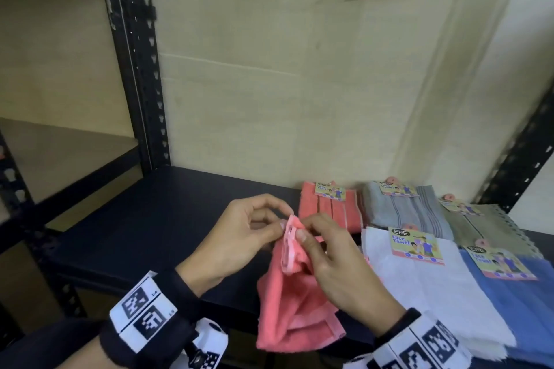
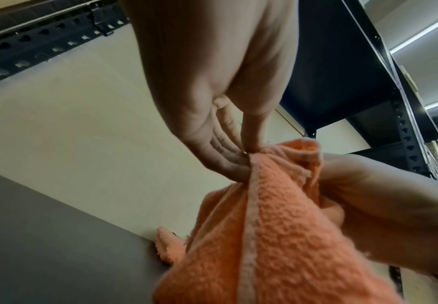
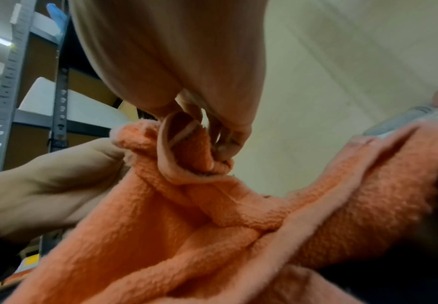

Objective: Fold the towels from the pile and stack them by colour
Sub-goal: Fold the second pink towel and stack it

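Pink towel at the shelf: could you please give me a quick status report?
Left hand and right hand both pinch pink towel at its top edge. Towel hangs crumpled, unfolded. Nothing in the way.

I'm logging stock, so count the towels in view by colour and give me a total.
Coral pink: 2, the loose towel pinched by the left hand and right hand, plus a folded one
Grey striped: 1
Beige: 1
White: 1
Blue: 1
Total: 6 visible

The blue towel (image 1: pixel 515 302) runs off the head view's right edge; the white towel (image 1: pixel 434 293) hides its left side. Label (image 1: pixel 415 244) small print is unreadable.
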